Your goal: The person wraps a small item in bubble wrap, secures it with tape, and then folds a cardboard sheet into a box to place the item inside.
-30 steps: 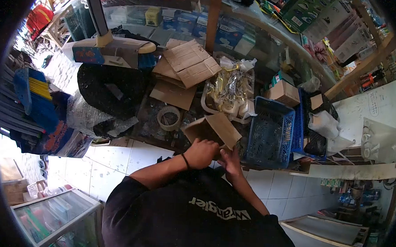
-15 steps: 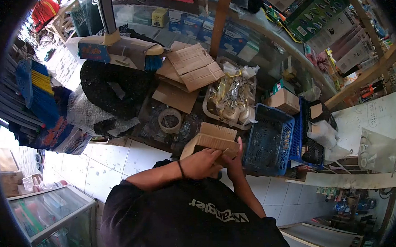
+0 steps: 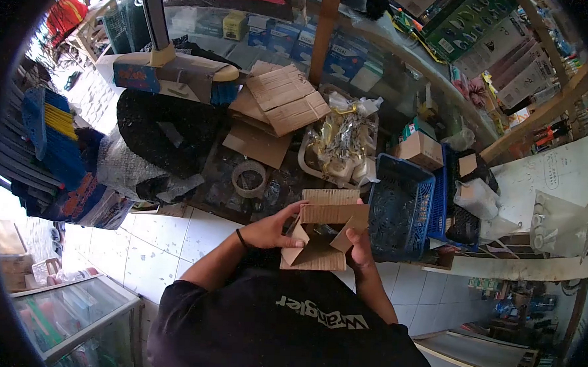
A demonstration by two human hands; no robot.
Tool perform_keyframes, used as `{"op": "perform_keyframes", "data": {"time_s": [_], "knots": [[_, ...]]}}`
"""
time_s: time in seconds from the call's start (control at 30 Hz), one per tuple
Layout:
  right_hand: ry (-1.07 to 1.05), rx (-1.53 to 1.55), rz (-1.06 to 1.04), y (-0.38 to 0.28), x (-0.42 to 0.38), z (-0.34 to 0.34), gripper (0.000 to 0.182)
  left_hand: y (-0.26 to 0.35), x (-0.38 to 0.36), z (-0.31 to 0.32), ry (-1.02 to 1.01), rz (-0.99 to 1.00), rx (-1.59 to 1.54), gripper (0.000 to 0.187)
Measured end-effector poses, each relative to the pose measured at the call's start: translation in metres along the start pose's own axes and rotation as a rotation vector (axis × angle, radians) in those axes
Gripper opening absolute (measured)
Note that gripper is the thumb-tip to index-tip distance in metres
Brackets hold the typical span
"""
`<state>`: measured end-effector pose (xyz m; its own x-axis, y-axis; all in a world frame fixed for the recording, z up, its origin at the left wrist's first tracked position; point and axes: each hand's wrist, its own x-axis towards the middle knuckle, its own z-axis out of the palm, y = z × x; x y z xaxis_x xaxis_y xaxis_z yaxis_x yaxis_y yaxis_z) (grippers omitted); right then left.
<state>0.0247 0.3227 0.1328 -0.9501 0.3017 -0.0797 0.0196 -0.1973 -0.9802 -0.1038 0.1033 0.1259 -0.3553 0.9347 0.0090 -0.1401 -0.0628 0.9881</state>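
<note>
A small brown cardboard box (image 3: pixel 334 213) is held in front of my chest, its flaps spread and its inside facing up. My left hand (image 3: pixel 275 228), with a dark band at the wrist, grips the box's left side, thumb pressed on a side flap. At the opposite side my right hand (image 3: pixel 361 248) holds the wall, its thumb by the right inner flap. Just beyond the box stands a tray (image 3: pixel 304 163) full of clear plastic packets with metallic and yellowish parts. A roll of tape (image 3: pixel 249 179) lies to the left on the table.
Flattened cardboard pieces (image 3: pixel 286 100) are stacked behind the tape. To the right stand a blue plastic basket (image 3: pixel 402 209) and a small carton (image 3: pixel 421 150). Broom heads (image 3: pixel 49 127) and bubble wrap (image 3: pixel 125 168) crowd the left. A glass display case (image 3: pixel 78 312) is at lower left.
The box has turned so its opening faces up, and its flaps are now spread apart. My left hand has shifted from over the box to its left side.
</note>
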Motion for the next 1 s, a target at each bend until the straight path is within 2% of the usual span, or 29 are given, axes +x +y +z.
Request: {"op": "perform_keyframes", "data": {"time_s": [0.07, 0.17, 0.27, 0.37, 0.47, 0.6, 0.7, 0.8, 0.9, 1.0], "knots": [[-0.004, 0.074, 0.025, 0.003, -0.001, -0.002, 0.087, -0.012, -0.001, 0.001, 0.007, 0.036, -0.066, 0.104], [-0.006, 0.003, 0.081, -0.002, -0.002, -0.003, 0.088, -0.005, -0.002, -0.004, -0.130, 0.028, -0.046, 0.105], [-0.073, -0.097, 0.071, -0.010, -0.002, -0.008, 0.092, -0.002, 0.000, 0.003, -0.017, -0.027, -0.042, 0.094], [-0.180, -0.199, 0.134, -0.025, -0.002, -0.004, 0.093, 0.001, 0.006, -0.004, 0.140, 0.029, -0.018, 0.077], [-0.251, -0.174, 0.225, -0.045, -0.002, 0.004, 0.093, 0.010, 0.010, -0.008, 0.274, 0.072, -0.303, 0.062], [-0.232, -0.075, 0.222, -0.068, -0.006, 0.022, 0.092, 0.016, 0.009, -0.007, 0.200, 0.075, -0.200, 0.057], [-0.294, -0.266, 0.199, -0.061, -0.014, 0.016, 0.088, 0.003, 0.003, -0.001, 0.136, 0.109, -0.114, 0.056], [-0.333, -0.302, 0.243, -0.053, -0.025, 0.014, 0.085, -0.001, -0.008, 0.001, 0.023, 0.008, -0.213, 0.057], [-0.293, -0.236, 0.317, -0.041, -0.034, 0.018, 0.081, 0.000, -0.014, 0.003, 0.025, -0.037, -0.299, 0.055], [-0.239, -0.190, 0.243, -0.027, -0.035, 0.015, 0.076, -0.004, -0.016, 0.004, 0.039, -0.026, -0.314, 0.055]]}}
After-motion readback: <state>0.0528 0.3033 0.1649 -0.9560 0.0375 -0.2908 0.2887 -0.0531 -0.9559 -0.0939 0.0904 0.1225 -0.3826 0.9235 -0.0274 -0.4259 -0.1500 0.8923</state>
